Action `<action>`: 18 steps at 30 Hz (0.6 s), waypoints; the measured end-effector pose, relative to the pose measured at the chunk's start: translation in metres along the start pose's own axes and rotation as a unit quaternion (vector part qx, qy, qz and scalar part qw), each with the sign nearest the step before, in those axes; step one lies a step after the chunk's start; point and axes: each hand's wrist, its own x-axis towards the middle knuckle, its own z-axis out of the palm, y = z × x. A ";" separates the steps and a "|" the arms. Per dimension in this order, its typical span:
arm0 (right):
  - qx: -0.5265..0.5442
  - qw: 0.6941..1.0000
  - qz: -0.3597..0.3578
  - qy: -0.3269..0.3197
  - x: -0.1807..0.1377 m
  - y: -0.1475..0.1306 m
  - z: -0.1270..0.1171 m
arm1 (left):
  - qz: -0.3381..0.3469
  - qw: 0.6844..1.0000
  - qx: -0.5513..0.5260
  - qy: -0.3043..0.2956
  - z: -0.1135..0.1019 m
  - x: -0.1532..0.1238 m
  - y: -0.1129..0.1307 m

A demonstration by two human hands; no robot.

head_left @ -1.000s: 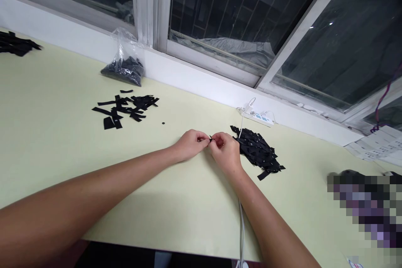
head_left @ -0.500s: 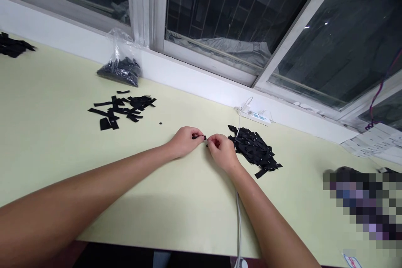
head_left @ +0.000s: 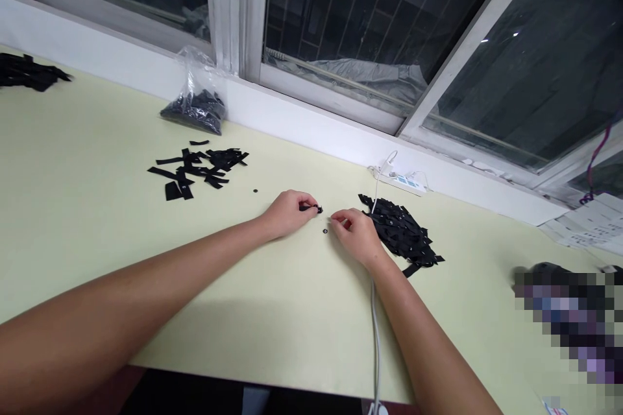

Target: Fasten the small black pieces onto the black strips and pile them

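My left hand (head_left: pixel 288 211) rests on the pale green table (head_left: pixel 73 207) with its fingers pinched on a short black strip (head_left: pixel 311 208). My right hand (head_left: pixel 357 234) lies a little to the right, fingers curled in a pinch; what they hold is hidden. A small black ring (head_left: pixel 324 231) lies on the table between the two hands. Just right of my right hand is a heap of black strips (head_left: pixel 402 233).
Loose black strips (head_left: pixel 197 165) are scattered at the left, with a small black dot (head_left: pixel 254 190) near them. A clear bag of black pieces (head_left: pixel 197 104) leans on the window ledge. A white power strip (head_left: pixel 402 179) and cable (head_left: pixel 374 337) run toward me. Papers (head_left: pixel 584 224) lie far right.
My hands were joined on one small piece; they have drawn apart. The left keeps the black strip, and a small black ring now lies on the table between them.
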 end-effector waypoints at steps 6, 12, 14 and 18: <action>0.001 0.998 -0.010 -0.064 -0.004 -0.011 -0.003 | 0.022 0.999 0.039 -0.006 0.000 -0.001 -0.002; -0.004 0.996 -0.027 -0.083 -0.003 -0.011 -0.002 | 0.053 0.989 0.133 -0.030 -0.005 -0.002 0.002; -0.006 0.998 -0.029 -0.063 -0.003 -0.010 -0.001 | 0.062 0.982 0.176 -0.043 -0.008 -0.002 0.001; -0.003 0.999 -0.022 -0.045 -0.003 -0.007 0.000 | 0.074 0.973 0.214 -0.054 -0.011 -0.002 -0.001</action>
